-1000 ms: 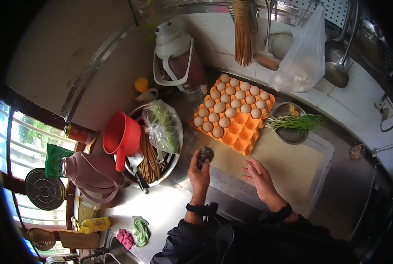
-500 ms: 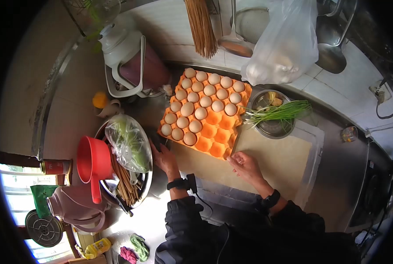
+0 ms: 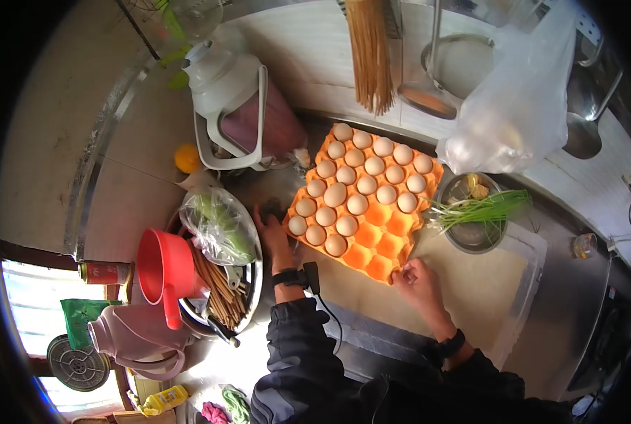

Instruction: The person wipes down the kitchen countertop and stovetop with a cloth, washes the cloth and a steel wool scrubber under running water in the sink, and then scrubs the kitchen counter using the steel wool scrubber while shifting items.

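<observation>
An orange egg tray (image 3: 375,249) holds many light brown eggs, with several vacant cups at its near right side. My right hand (image 3: 420,288) is at the tray's near corner, thumb and fingers pinched together on its edge. Beside the tray's left corner is my left hand (image 3: 274,239), its index finger stretched forward and its thumb apart. A small dark thing (image 3: 273,207) lies by those fingertips; I cannot make out what it is. The tray lies partly over a pale board (image 3: 464,275).
On the left stands a metal basin (image 3: 257,290) with bagged greens (image 3: 220,226), chopsticks (image 3: 220,293) and a red ladle (image 3: 165,265). A thermos (image 3: 276,124) stands behind. Right of the tray, a metal bowl (image 3: 474,237) bears spring onions (image 3: 499,206). A plastic bag (image 3: 517,106) hangs above.
The view has shifted, so the whole scene sits further right and lower. My left hand has reached forward along the tray's left corner. My right hand stays at the near corner.
</observation>
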{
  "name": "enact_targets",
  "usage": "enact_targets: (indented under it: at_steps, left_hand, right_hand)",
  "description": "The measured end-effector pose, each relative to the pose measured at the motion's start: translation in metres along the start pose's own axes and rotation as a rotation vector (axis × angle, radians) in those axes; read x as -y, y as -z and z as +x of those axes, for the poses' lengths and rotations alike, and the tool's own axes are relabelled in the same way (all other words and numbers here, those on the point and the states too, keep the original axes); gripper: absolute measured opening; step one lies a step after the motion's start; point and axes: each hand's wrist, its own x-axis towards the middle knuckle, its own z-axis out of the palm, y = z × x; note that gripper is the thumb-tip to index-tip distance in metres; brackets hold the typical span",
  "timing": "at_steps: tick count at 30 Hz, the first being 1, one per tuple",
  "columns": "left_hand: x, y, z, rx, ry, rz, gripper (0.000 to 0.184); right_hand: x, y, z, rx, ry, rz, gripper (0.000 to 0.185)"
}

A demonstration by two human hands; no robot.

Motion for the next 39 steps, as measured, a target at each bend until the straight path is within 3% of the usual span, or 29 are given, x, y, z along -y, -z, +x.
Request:
enact_targets:
  at_steps: [3, 6, 7, 10, 13, 16, 19, 22, 25, 28, 31, 34, 39]
  left_hand:
    - [-0.037, -0.015, -0.008, -0.068, 0.184, -0.255, 0.044]
    - [-0.048, -0.012, 0.012, 0.007, 0.183, -0.042, 0.044]
    - [-0.032, -0.015, 0.029, -0.08, -0.035, 0.189, 0.046]
    - [-0.019, -0.018, 0.056, 0.022, -0.063, 0.057, 0.048]
    - [-0.018, -0.023, 0.063, -0.06, -0.141, -0.006, 0.052]
    - [-0.01, -0.024, 0.067, -0.142, -0.483, 0.392, 0.052]
    - [-0.003, -0.023, 0.072, 0.049, -0.472, 0.633, 0.051]
    - [-0.002, -0.028, 0.07, 0.202, -0.398, 0.527, 0.049]
    - [-0.017, -0.026, 0.059, 0.304, -0.416, 0.664, 0.055]
    - [-0.006, -0.023, 0.067, 0.262, -0.411, 0.685, 0.055]
    - [-0.009, -0.027, 0.059, 0.15, -0.609, 0.541, 0.05]
    - [-0.015, -0.031, 0.061, 0.279, -0.623, 0.591, 0.048]
    - [0.005, -0.027, 0.07, 0.272, -0.534, 0.665, 0.043]
  right_hand:
    - [0.007, 0.002, -0.001, -0.002, 0.02, -0.035, 0.032]
    - [0.004, 0.001, 0.001, 0.034, 0.005, -0.008, 0.031]
    - [0.002, -0.001, 0.001, 0.052, -0.006, 0.017, 0.031]
    - [-0.006, -0.003, 0.001, 0.095, -0.087, 0.174, 0.028]
    - [0.001, 0.002, 0.001, 0.151, -0.203, 0.323, 0.024]
    - [0.002, 0.0, 0.001, 0.121, -0.204, 0.371, 0.019]
    - [0.0, -0.002, 0.001, 0.105, -0.182, 0.306, 0.017]
    - [0.003, 0.001, 0.001, 0.122, -0.155, 0.237, 0.013]
    - [-0.002, -0.001, 0.0, 0.092, -0.137, 0.273, 0.011]
    - [-0.002, 0.002, -0.001, 0.1, -0.132, 0.256, 0.01]
    - [-0.002, 0.005, -0.002, 0.116, -0.131, 0.247, 0.012]
    - [-0.003, 0.006, -0.005, 0.129, -0.167, 0.292, 0.013]
    - [0.01, 0.015, -0.01, 0.173, -0.194, 0.322, 0.02]
